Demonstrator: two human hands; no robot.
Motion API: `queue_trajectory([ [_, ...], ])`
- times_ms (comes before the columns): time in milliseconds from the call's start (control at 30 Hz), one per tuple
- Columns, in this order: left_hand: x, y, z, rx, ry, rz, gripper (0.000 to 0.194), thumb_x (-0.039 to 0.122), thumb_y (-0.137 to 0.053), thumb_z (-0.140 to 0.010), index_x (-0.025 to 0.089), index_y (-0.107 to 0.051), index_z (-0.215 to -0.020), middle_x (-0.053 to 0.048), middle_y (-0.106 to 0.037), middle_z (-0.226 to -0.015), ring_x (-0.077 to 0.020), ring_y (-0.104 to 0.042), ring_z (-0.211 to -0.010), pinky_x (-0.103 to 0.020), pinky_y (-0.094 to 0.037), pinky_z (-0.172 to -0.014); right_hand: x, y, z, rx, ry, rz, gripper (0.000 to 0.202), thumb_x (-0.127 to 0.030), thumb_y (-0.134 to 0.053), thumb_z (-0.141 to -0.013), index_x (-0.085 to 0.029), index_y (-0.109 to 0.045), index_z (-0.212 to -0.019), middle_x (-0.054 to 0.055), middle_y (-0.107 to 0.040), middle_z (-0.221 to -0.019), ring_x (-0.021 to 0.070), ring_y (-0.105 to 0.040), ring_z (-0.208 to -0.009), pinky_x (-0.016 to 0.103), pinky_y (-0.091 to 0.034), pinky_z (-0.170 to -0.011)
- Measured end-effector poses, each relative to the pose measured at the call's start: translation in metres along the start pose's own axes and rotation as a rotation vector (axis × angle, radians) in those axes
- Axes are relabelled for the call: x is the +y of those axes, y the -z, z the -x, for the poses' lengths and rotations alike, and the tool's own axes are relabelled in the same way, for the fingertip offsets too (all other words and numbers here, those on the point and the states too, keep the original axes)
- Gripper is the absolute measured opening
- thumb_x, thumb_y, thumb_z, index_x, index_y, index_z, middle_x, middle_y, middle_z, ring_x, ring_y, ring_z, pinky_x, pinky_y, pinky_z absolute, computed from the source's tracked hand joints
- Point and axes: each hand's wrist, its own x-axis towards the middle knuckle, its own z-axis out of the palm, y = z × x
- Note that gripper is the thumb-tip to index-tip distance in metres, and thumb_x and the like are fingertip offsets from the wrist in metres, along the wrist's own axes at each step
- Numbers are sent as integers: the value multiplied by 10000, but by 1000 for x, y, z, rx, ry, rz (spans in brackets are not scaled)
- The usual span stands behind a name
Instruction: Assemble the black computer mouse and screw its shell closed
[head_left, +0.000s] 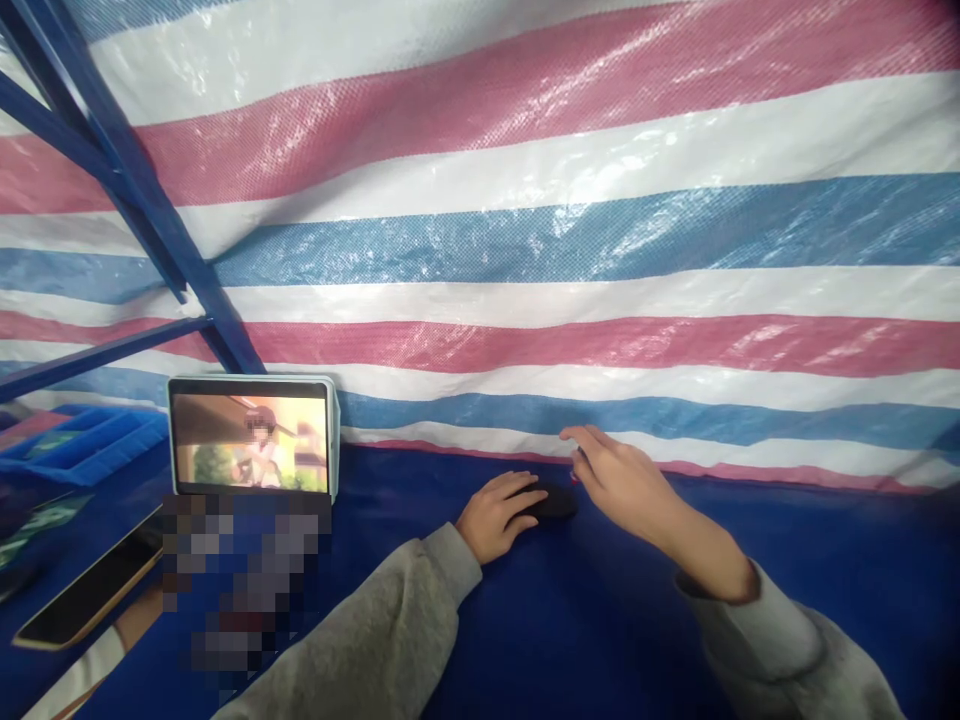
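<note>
A dark, flat, rounded object (553, 501) lies on the dark blue surface (570, 630). My left hand (501, 512) rests at its left end, fingers spread and partly over it. Just right of and above the object is my right hand (616, 478), its fingers bent and pointing left. A tiny red thing shows below the right fingertips, too small to make out; whether the fingers grip it is hidden. Both my arms wear grey sleeves.
A tablet (251, 440) showing a picture stands at the left. Beyond it are a blue tray (97, 445) and a phone (94, 585) above another person's forearm (139, 617). Blue metal bars (161, 225) and a striped sheet (525, 240) rise behind.
</note>
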Motion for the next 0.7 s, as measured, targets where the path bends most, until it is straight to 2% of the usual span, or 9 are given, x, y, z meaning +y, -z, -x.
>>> queue_trajectory([
  [133,1,1,0,-7,-23,-5,369,390,-410,-988,222,-543,-1288,-74,-527,-1366,-213,-460,-1301,-435,-356,-1119,0,-1,-1,-29,-18,-11,348,-384,-333,-959,-198,-599,-1085,55,-708,-728,210,-654,-646,284,-382,-589],
  [200,1,1,0,-12,-20,-12,369,386,-408,-989,222,-538,-1293,-76,-518,-1375,-213,-454,-1307,-438,-350,-1123,-2,0,-1,-48,-53,1,393,-458,-321,-957,-205,-620,-988,49,-687,-657,216,-649,-622,282,-364,-567],
  [267,1,1,0,-13,-18,-13,363,378,-412,-988,226,-538,-1293,-74,-519,-1374,-213,-455,-1307,-441,-349,-1123,-3,1,-1,-52,-65,-1,383,-421,-302,-965,-203,-616,-989,56,-702,-723,211,-653,-640,282,-365,-570],
  [367,1,0,0,-6,-18,-6,357,368,-418,-987,228,-538,-1293,-73,-527,-1364,-210,-466,-1296,-439,-354,-1120,-3,1,0,-14,-12,-39,324,-255,-321,-940,-192,-574,-1133,77,-707,-996,186,-662,-719,283,-401,-631],
  [433,0,-1,0,-3,-19,-6,357,365,-423,-985,221,-540,-1291,-76,-530,-1361,-209,-467,-1296,-433,-351,-1123,-1,-1,0,5,22,-51,333,-233,-336,-931,-189,-562,-1171,86,-697,-1054,185,-667,-744,283,-415,-651],
  [600,-1,-2,1,-5,-17,-16,361,382,-429,-982,228,-541,-1289,-72,-528,-1364,-211,-463,-1298,-439,-343,-1128,0,-6,1,-14,54,-39,344,-425,-367,-954,-215,-610,-1077,61,-733,-820,221,-683,-721,289,-420,-627],
  [700,-1,-2,1,-7,-7,-18,362,381,-423,-984,228,-538,-1291,-72,-528,-1362,-206,-471,-1292,-428,-350,-1124,-3,-4,1,-27,14,-8,406,-509,-361,-941,-212,-628,-1015,57,-711,-703,229,-675,-668,285,-396,-585],
])
